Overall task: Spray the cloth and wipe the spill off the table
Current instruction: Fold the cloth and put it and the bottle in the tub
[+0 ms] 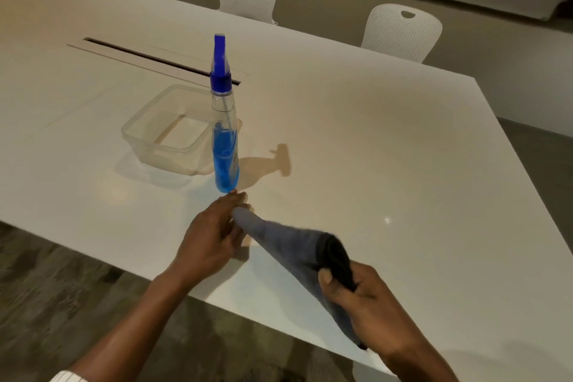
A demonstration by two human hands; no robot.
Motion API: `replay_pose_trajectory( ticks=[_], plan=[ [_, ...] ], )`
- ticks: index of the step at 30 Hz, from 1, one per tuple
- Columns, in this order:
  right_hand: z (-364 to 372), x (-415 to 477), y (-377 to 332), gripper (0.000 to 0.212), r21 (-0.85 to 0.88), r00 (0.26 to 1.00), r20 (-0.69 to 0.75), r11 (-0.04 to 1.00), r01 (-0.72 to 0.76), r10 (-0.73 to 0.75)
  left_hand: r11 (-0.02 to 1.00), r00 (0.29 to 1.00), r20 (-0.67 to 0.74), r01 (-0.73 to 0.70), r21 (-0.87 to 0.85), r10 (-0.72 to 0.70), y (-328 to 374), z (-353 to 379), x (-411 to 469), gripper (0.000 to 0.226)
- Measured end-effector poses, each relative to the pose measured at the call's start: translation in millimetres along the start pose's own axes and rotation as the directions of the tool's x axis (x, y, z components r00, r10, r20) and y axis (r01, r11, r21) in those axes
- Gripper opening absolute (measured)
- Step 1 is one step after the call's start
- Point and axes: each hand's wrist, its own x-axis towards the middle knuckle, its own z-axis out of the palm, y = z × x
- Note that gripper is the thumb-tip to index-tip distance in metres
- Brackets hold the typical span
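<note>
White table (372,133), spray bottle (224,133) upright; just before bottle, cloth (288,245) stretched between left hand (210,242) and right hand (362,301), both pinching, seemingly readied for spraying.

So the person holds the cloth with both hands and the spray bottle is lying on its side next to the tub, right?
Not quite. The head view shows the bottle standing upright beside the tub. The rest is right: the left hand and right hand both hold the cloth.

A grey-blue fabric cloth (294,245) stretches between the left hand (214,239) and right hand (356,298), both gripping; a clear plastic spray bottle of blue liquid (224,133) stands just beyond the left fingertips.
</note>
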Motion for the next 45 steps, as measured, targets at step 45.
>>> replay_pose_trajectory(
  ticks=[45],
  plan=[
    [59,86,-79,0.053,0.282,0.892,0.048,0.863,0.419,-0.449,0.242,0.961,0.275,0.274,-0.931,-0.029,-42,-169,-44,0.032]
  ],
)
